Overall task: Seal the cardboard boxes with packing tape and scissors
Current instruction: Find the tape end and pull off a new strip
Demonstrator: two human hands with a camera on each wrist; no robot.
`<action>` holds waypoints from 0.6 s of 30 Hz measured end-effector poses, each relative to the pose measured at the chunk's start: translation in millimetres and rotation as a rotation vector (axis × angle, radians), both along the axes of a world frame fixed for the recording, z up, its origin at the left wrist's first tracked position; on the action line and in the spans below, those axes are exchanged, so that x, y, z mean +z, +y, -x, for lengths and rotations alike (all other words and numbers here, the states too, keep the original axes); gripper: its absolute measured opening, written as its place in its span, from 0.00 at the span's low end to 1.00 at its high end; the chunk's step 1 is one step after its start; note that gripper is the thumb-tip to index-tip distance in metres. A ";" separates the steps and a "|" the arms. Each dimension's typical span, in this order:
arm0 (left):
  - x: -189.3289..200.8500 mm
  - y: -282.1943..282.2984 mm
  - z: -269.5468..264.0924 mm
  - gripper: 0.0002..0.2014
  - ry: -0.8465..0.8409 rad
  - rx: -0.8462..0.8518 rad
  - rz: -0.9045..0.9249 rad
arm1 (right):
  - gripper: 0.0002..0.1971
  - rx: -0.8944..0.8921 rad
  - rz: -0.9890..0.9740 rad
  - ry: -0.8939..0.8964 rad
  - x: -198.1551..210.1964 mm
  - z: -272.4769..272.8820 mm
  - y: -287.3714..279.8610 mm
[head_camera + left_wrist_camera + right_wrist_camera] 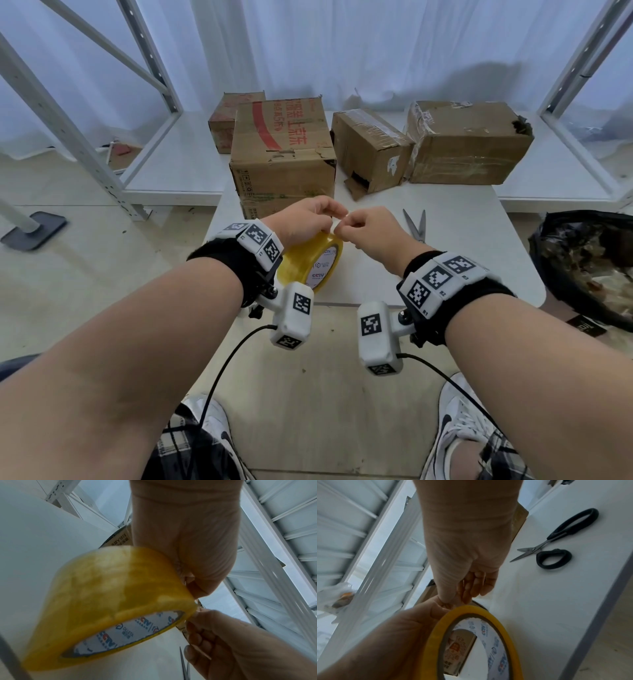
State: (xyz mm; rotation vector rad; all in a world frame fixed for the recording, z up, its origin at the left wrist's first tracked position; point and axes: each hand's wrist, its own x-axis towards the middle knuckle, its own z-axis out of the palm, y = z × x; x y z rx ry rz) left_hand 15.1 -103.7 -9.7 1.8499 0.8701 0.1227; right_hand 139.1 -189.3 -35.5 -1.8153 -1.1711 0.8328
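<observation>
A black rubbish bag [582,267] is seen beside a white table [462,267], flanked by white metal shelving [164,171] and curtains [342,44].

A yellow roll of packing tape [313,262] with a white printed core is being held on edge above the table's near side. Black-handled scissors [556,543] are lying flat on the white table, blades slightly parted, right of the roll. Four worn brown cardboard boxes [282,150] are sitting at the table's far side, the biggest nearest the roll.
</observation>
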 end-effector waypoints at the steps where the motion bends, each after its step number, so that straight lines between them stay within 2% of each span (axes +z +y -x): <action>1: -0.1 -0.5 0.2 0.20 0.004 -0.003 -0.001 | 0.04 -0.021 0.013 0.060 1.2 0.2 -0.2; 5: -0.4 0.6 4.3 0.19 0.022 0.002 0.008 | 0.07 -0.032 0.027 0.197 5.2 2.6 0.2; 13: -3.0 -2.2 3.3 0.19 -0.035 0.045 0.038 | 0.05 -0.012 0.019 0.206 1.6 5.9 -4.3; 18: -3.4 -0.6 2.4 0.18 -0.039 0.040 0.025 | 0.06 -0.077 0.135 0.497 7.8 11.7 -2.7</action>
